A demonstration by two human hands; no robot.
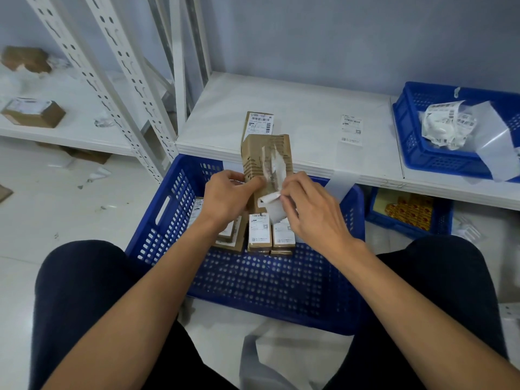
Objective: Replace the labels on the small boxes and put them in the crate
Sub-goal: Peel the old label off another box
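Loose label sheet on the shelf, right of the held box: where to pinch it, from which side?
Pinch its backing strip where it hangs over the front edge of the shelf, coming from the front. The label sheet lies flat on the shelf, leaving no edge to get under; the overhanging end looks free on both faces.
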